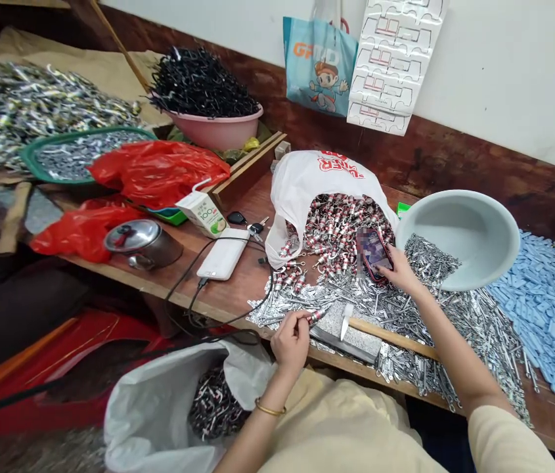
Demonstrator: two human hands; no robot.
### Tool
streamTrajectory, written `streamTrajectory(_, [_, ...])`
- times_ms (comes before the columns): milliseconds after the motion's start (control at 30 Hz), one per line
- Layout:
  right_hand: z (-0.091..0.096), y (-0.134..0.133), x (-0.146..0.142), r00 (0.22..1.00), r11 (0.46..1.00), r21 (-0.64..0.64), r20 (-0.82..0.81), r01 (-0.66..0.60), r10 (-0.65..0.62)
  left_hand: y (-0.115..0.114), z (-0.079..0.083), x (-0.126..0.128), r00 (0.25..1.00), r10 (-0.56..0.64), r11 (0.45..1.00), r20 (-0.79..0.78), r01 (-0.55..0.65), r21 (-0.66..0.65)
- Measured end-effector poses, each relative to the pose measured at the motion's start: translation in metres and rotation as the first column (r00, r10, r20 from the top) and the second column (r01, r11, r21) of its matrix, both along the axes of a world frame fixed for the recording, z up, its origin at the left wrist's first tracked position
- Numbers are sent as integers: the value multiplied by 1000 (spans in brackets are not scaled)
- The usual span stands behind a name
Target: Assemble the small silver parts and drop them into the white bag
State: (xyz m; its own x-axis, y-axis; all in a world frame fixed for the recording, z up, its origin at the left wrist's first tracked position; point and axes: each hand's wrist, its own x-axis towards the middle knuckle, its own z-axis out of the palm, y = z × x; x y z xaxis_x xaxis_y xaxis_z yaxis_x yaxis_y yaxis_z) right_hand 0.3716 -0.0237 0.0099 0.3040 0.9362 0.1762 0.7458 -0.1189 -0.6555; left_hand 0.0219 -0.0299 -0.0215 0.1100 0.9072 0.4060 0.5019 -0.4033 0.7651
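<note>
My left hand (291,336) is closed around a small silver part with a red band (315,316), held at the table's front edge. My right hand (402,271) rests on a phone (374,253) with a red case that lies on the pile of small parts, fingers touching its screen edge. A white plastic bag (307,180) spills red-banded silver parts (336,226) just left of the phone. A hammer with a wooden handle (395,336) lies on a grey stone block (356,332) between my hands. Loose silver metal pieces (454,315) cover the table around them.
A grey basin (459,233) sits right of the phone, blue plastic pieces (548,309) beyond it. A power bank (222,255), keys (252,226), drink carton (203,213), metal pot (142,243), red bags (156,171) and pink bowl of black parts (208,98) stand left. A white bag (169,407) hangs below.
</note>
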Motion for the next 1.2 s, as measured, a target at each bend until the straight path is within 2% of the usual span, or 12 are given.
streamTrajectory(100, [13, -28, -30, 986, 996, 60, 152, 66, -74, 0, 0, -8, 996, -56, 997, 75, 60, -51])
streamTrajectory(167, [27, -53, -54, 975, 985, 132, 178, 113, -136, 0, 2, -13, 981, -73, 989, 177, 95, -117])
streamTrajectory(233, [41, -77, -85, 979, 975, 203, 160, 95, -128, -2, 8, -17, 957, -80, 972, 279, 137, -191])
streamTrajectory(333, [51, -101, -136, 989, 970, 208, 105, -128, 108, -5, 21, -16, 917, -187, 925, 351, 285, -252])
streamTrajectory(400, [49, -105, -166, 959, 946, 155, 67, -284, 276, -7, 30, -11, 876, -290, 874, 384, 406, -267])
streamTrajectory(467, [42, -103, -185, 940, 930, 144, 19, -339, 340, -10, 35, -4, 832, -337, 823, 441, 488, -292])
streamTrajectory(633, [27, -97, -182, 977, 950, 238, -24, -202, 214, -16, 38, 7, 745, -463, 726, 481, 630, -278])
streamTrajectory(733, [27, -102, -173, 978, 951, 235, 7, -202, 206, -17, 40, 7, 784, -527, 795, 329, 591, -134])
streamTrajectory(833, [26, -109, -172, 978, 956, 209, 30, -206, 204, -16, 44, 6, 874, -467, 884, 135, 461, 75])
streamTrajectory(967, [19, -113, -179, 986, 969, 183, 55, -168, 160, -16, 46, 8, 872, -489, 850, -23, 482, 210])
streamTrajectory(1100, [15, -116, -180, 982, 966, 182, 80, -183, 171, -17, 39, 9, 827, -558, 815, -71, 562, 144])
streamTrajectory(1200, [13, -121, -171, 983, 980, 157, 154, -119, 95, -16, 31, 6, 848, -529, 841, -47, 530, 108])
